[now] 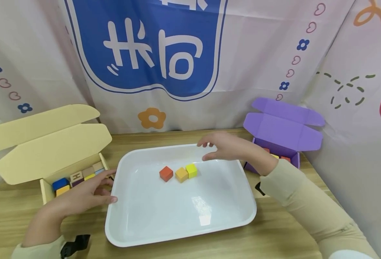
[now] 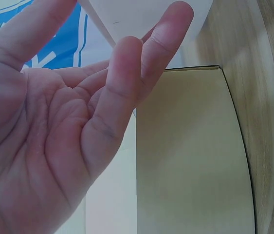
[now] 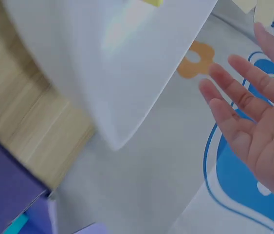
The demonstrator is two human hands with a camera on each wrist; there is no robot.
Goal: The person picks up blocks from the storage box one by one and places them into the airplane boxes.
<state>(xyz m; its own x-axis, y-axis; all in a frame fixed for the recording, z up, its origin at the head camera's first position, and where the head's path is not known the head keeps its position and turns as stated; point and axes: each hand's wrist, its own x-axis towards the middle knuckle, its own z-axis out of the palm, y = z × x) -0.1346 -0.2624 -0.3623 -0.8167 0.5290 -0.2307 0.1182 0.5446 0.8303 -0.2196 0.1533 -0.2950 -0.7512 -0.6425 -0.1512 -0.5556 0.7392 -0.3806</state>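
Three small cubes lie close together in a white tray (image 1: 164, 216): a red cube (image 1: 166, 173), an orange cube (image 1: 182, 175) and a yellow cube (image 1: 191, 170). The orange and yellow ones appear to touch, while the red one sits slightly apart to the left. My left hand (image 1: 88, 192) is at the tray's left rim, its thumb and fingers spread and holding nothing; whether it touches the rim I cannot tell. Over the tray's back right part hovers my right hand (image 1: 221, 145), fingers loosely bent with nothing in them. Its relaxed, empty palm (image 3: 265, 131) shows in the right wrist view.
At the left stands an open cream box (image 1: 45, 192) of coloured blocks, its lid raised and partly behind my left hand. An open purple box (image 1: 294, 160) with red and yellow blocks stands at the back right, behind my right forearm. A printed curtain (image 1: 242, 72) hangs behind the table.
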